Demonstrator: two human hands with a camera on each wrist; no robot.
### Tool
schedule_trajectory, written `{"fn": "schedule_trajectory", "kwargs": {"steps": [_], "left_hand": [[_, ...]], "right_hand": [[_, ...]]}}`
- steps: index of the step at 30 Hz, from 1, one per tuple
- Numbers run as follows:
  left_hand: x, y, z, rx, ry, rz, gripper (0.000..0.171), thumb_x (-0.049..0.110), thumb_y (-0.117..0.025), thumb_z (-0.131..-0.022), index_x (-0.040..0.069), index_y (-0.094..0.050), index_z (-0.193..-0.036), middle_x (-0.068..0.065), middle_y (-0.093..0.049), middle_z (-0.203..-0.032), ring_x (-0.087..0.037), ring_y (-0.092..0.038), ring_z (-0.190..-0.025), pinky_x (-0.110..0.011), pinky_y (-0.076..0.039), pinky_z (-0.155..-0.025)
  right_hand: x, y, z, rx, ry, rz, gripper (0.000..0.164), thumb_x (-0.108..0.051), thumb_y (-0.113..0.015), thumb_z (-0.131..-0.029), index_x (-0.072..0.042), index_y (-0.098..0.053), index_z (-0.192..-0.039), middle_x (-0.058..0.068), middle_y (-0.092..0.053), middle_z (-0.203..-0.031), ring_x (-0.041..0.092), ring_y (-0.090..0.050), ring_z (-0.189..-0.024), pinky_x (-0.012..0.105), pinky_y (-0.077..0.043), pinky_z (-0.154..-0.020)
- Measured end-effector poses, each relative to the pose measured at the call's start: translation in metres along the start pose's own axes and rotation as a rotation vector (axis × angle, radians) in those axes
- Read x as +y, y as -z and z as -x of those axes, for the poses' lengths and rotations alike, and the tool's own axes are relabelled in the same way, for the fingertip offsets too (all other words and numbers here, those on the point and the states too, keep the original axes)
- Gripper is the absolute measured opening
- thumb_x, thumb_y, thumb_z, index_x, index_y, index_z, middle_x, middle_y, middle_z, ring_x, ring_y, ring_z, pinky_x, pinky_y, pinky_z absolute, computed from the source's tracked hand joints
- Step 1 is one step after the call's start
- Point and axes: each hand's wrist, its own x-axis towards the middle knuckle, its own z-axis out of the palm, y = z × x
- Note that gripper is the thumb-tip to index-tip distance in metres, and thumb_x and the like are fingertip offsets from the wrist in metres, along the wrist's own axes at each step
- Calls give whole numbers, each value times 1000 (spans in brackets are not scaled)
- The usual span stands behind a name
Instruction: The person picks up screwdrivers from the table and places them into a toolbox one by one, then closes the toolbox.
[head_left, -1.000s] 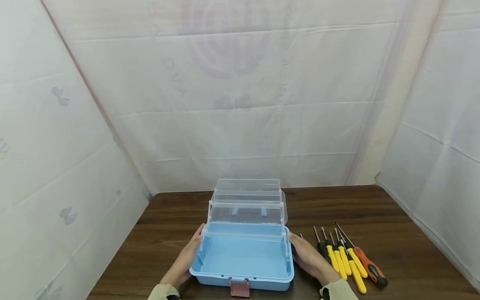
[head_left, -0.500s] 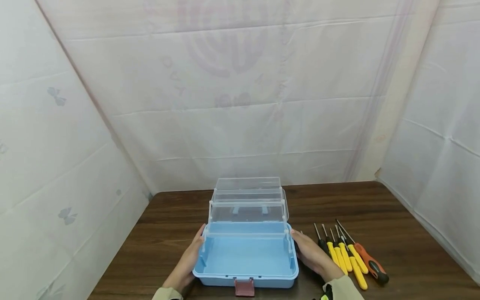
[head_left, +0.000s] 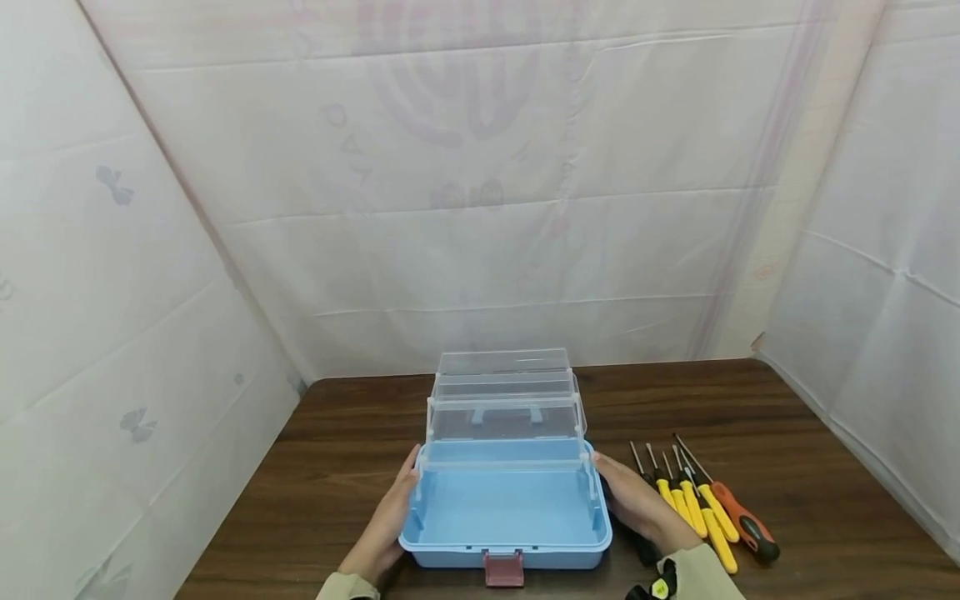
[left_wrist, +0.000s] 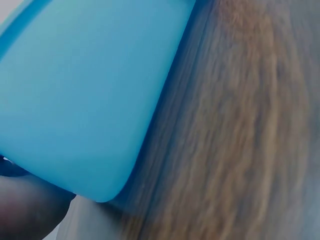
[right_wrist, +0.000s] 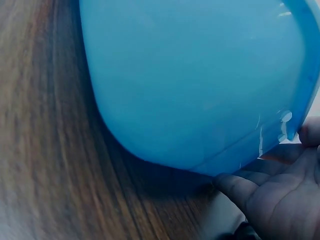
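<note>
A light blue plastic toolbox (head_left: 450,559) stands in front of me with its clear lid and trays (head_left: 504,417) folded up and back. A dusky pink latch (head_left: 503,570) hangs at its front. My left hand (head_left: 384,518) grips the left side, thumb near the rim. On the opposite side, my right hand (head_left: 637,504) holds the box between thumb and fingers. In the left wrist view the box's blue wall (left_wrist: 90,100) fills the upper left. The right wrist view shows fingertips (right_wrist: 232,187) under the lower edge of the blue wall (right_wrist: 190,85).
Several screwdrivers with yellow handles (head_left: 716,537) lie to the right of the box, close to my right forearm. Beside them is one with an orange and black handle (head_left: 742,521). The dark wooden table (head_left: 285,500) is enclosed by white sheeting (head_left: 480,250).
Both hands and the toolbox between them have shifted a little to the right and slightly away from me, closer to the screwdrivers. The lid and trays have stayed folded back.
</note>
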Motion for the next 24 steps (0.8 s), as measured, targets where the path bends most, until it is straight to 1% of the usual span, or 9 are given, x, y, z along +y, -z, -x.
{"fn": "schedule_trajectory", "kwargs": {"steps": [5,12,18,24], "left_hand": [[1,-9,0,10,-3,17,63,52,-24,-103,28,-1,-156,-20,7,-161,-50,3,-144,-70,-6,-111],[2,-16,0,1,-8,31,57,44,-21,-105,29,0,-156,-19,8,-161,-49,4,-144,-69,-4,-111],[5,-17,2,23,6,27,57,44,-21,-105,28,-1,-156,-20,8,-161,-50,6,-144,-69,-2,-111],[6,-16,3,35,9,28,56,41,-21,-105,27,-2,-156,-20,8,-161,-49,5,-144,-69,-2,-111]], "right_hand": [[-1,6,1,1,-1,15,74,-46,-34,-103,4,-11,-152,29,-8,-157,48,-9,-143,64,-17,-113],[-1,9,3,40,-18,12,71,-44,-33,-103,3,-14,-152,29,-11,-157,48,-11,-143,63,-18,-113],[-4,8,5,65,-34,44,72,-48,-32,-102,2,-15,-152,30,-13,-156,50,-13,-142,64,-20,-111],[-5,5,6,101,-45,83,70,-47,-31,-103,1,-16,-152,30,-15,-156,50,-14,-142,64,-21,-111]]}}
